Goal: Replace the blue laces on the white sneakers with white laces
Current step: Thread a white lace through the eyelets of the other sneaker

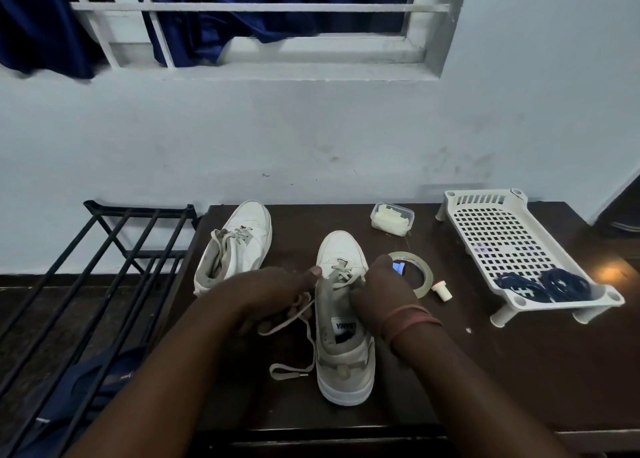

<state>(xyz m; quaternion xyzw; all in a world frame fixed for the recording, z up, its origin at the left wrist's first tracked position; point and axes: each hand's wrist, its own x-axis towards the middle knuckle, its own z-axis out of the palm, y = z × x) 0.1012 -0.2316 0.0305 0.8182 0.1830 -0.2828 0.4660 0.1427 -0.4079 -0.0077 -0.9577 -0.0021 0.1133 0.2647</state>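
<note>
Blue laces (543, 285) coiled in white basket (512, 236) at desk's (433, 371) right edge — lidded tub (392, 219) near back edge holding pale pieces; left hand (273, 291) fingers pinching white lace (294, 314), right hand (384, 291) fingers curled at near sneaker's (343, 353) eyelets — hold unclear.

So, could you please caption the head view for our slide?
Both hands threading a white lace into the near white sneaker on a dark table.

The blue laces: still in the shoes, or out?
Out. The blue laces lie bundled in the white basket; both sneakers carry white laces.
</note>
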